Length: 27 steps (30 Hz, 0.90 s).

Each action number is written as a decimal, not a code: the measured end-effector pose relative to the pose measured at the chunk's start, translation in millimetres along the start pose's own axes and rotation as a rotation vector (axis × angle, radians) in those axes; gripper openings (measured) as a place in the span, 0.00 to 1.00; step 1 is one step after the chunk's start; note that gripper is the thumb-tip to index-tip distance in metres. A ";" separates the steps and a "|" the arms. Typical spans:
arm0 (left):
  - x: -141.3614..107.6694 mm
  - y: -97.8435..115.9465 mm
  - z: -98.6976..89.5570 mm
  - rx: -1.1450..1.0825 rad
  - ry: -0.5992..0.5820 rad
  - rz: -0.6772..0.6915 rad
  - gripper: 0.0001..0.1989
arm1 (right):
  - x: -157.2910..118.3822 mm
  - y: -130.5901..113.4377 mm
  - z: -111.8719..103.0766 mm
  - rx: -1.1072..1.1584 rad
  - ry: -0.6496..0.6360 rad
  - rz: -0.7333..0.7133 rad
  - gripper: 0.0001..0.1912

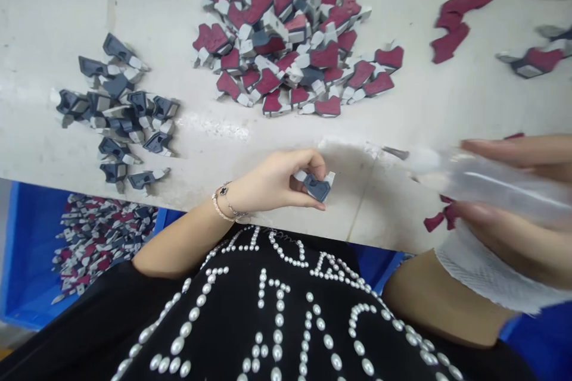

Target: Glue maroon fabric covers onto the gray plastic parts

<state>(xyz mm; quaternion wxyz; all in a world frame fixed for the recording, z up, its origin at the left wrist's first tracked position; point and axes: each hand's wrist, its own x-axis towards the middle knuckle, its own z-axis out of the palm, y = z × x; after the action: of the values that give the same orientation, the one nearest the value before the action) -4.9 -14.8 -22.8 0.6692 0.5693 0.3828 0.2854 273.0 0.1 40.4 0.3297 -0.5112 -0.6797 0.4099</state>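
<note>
Between thumb and fingers, my left hand [286, 181] pinches a small dark-grey and light-grey plastic part [318, 187], its recessed dark face turned up. My right hand [527, 214], blurred, is wrapped round a translucent squeeze bottle [496, 181] with a thin dark nozzle tip pointing left. The nozzle is apart from the part. White cloth or tissue [487, 268] lies against the right hand and wrist. Below the bottle are small maroon pieces [440, 217], partly hidden by the hand.
A pile of grey parts with maroon faces [286, 47] covers the table's back middle. Grey parts without maroon [116, 110] lie at left. Loose maroon pieces [460, 21] and a few parts [536, 62] sit at right. A blue bin [27, 250] full of parts stands lower left.
</note>
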 end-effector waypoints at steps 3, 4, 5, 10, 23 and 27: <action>-0.8 1.5 -0.1 0.108 0.026 0.011 0.16 | 13.1 0.1 16.6 0.101 0.001 -0.010 0.21; -1.0 2.1 -0.1 0.147 0.033 0.014 0.15 | 18.2 2.4 23.9 0.124 -0.045 -0.005 0.21; -1.1 2.5 -0.2 0.176 0.031 0.016 0.14 | 23.6 5.4 31.2 0.120 -0.094 0.002 0.22; -0.9 1.6 0.4 0.169 0.038 -0.004 0.13 | 40.7 17.2 51.4 0.038 -0.129 0.014 0.17; -1.2 1.4 2.6 0.226 0.038 -0.053 0.13 | 5.1 79.4 -83.1 -0.665 0.245 0.605 0.12; -0.9 3.3 3.1 0.237 0.050 -0.060 0.13 | 15.3 92.1 -85.0 -0.674 0.127 0.668 0.14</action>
<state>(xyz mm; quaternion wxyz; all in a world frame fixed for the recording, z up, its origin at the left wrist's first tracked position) -2.6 -16.6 -19.2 0.5959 0.6253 0.4473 0.2321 381.9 46.6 -3.5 0.0366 -0.8042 -0.5518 0.2178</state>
